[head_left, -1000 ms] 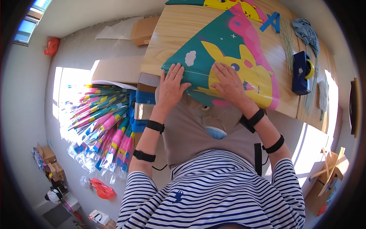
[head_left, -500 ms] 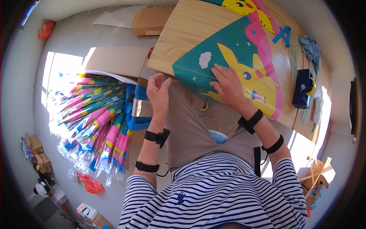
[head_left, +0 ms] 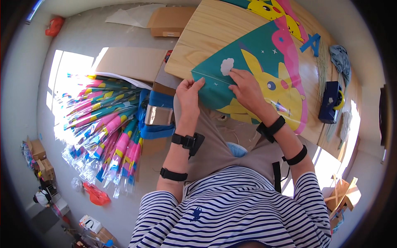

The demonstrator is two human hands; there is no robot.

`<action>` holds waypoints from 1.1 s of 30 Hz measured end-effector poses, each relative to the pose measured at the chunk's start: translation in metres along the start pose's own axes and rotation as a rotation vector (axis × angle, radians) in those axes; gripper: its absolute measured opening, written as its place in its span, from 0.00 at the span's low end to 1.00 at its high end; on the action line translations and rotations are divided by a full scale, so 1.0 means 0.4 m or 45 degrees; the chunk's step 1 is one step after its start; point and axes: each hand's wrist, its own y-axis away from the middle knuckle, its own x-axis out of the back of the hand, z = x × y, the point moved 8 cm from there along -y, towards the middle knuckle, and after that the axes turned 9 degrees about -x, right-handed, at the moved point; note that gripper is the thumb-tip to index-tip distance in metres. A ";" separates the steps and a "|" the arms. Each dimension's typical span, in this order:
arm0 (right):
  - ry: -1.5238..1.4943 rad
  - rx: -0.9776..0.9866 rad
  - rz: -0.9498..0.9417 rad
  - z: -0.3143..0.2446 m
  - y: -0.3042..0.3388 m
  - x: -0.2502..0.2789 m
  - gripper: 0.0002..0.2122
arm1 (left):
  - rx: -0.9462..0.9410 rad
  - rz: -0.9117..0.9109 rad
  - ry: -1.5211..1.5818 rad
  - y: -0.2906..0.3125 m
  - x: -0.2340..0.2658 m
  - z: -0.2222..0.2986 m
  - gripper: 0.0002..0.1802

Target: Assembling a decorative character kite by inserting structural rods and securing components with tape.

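A triangular printed sheet (head_left: pixel 256 48), green with a yellow cartoon figure and a scalloped pink edge, lies across the table corner and hangs partly over my lap. At its left corner my left hand (head_left: pixel 189 96) pinches the margin between thumb and forefinger. My right hand (head_left: pixel 248 90) rests on the sheet beside a white cloud print, fingers bent and thumb drawn in at a pale seam line. It seems to grip the material there, though the fingertips partly hide the spot.
Left of me, a large bundle of rolled, plastic-sleeved printed sheets (head_left: pixel 107 120) lies beside a blue strap (head_left: pixel 157 131) and a cardboard box (head_left: pixel 130 66). On the wooden table (head_left: pixel 206 35) are a tape dispenser (head_left: pixel 329 102), thin sticks (head_left: pixel 322 68), blue strips (head_left: pixel 311 44) and a grey cloth (head_left: pixel 340 62).
My left hand has moved right and taken hold of the sheet's left corner; before, it hovered off the edge. My right hand's fingers have drawn in from lying flatter.
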 end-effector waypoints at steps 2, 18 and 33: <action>0.035 -0.009 0.001 0.018 0.015 0.002 0.18 | -0.051 -0.008 -0.019 -0.010 -0.007 -0.001 0.07; -0.102 0.026 0.075 0.048 0.050 0.023 0.16 | 0.019 -0.077 0.285 -0.014 -0.043 0.027 0.06; -0.187 -0.083 0.137 0.076 0.052 0.045 0.17 | 0.094 0.050 0.153 -0.032 -0.071 0.027 0.16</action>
